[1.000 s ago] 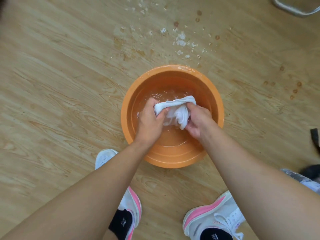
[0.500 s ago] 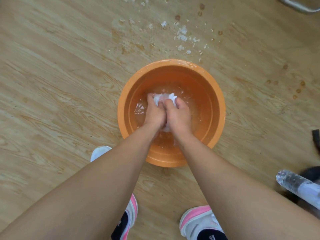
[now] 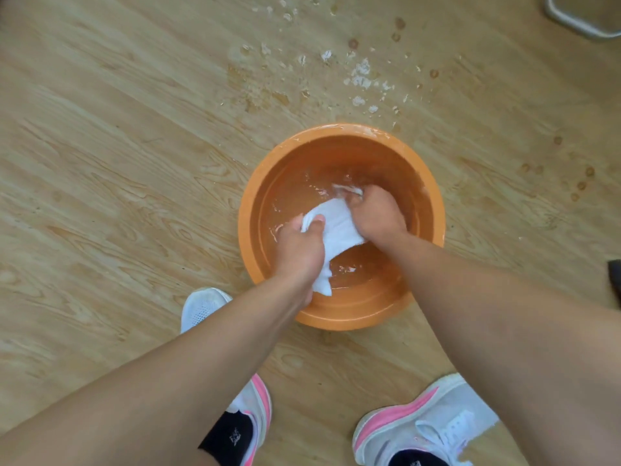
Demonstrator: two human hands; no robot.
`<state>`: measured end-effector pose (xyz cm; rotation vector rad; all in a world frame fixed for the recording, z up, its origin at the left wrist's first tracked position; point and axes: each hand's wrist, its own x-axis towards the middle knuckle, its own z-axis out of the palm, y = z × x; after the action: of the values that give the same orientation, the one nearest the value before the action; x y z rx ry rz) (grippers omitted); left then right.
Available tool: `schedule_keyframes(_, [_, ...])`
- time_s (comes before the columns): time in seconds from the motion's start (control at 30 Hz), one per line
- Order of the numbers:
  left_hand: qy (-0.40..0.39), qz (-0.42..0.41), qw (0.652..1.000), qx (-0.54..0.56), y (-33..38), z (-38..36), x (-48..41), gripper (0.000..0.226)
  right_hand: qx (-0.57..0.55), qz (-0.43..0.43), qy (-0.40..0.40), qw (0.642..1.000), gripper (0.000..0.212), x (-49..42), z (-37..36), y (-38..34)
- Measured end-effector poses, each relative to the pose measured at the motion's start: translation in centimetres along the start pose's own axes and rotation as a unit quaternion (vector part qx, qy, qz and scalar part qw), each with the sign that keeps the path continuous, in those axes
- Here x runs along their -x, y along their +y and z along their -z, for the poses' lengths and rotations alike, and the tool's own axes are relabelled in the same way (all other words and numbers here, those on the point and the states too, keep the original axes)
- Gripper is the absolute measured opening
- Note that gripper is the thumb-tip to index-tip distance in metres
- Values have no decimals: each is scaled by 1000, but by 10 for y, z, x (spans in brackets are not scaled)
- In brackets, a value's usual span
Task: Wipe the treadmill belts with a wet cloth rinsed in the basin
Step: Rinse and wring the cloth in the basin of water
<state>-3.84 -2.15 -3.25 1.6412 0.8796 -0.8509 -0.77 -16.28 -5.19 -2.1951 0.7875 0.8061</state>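
An orange plastic basin with shallow water stands on the wooden floor in front of my feet. A white wet cloth is stretched inside it between my two hands. My left hand grips the cloth's near left end, thumb over the fabric, and a corner hangs down below the wrist. My right hand grips the far right end, fingers curled down into the water. No treadmill belt is in view.
Water drops and white flecks lie on the floor beyond the basin. My two white and pink shoes stand close to its near side. A grey metal frame corner shows at top right, a dark object at the right edge.
My hands were pressed together bunching the cloth half a second ago. They have since pulled apart, the left toward me, the right away, spreading the cloth between them.
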Motion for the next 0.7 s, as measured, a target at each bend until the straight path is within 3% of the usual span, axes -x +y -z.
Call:
schedule_keyframes(0.13, [37,-63,996,-50,14,5,-4,22,-13,19,27,999,35,5,2,11])
schedule_keyframes(0.27, [-18,-1,997,-74,24,-8,-26,48,-147,33,-6,989,21,25,-15,7])
schedule_keyframes(0.37, [-70,65,995,-30,20,-19,-37,72,-166,35,-29,985,18,30,-24,-7])
schedule_keyframes(0.43, [-87,87,992,-28,24,-21,-31,71,-140,40,-7,989,16,20,-26,-11])
schedule_keyframes(0.53, [-35,39,996,-68,32,-18,-12,64,-116,38,8,993,22,1,-19,-19])
schedule_keyframes(0.63, [-7,36,999,4,35,-15,10,48,-86,59,-32,994,19,-13,-12,-26])
schedule_keyframes(0.7, [17,-18,1000,-1,29,-6,18,46,-29,79,-55,995,29,-15,-7,-27])
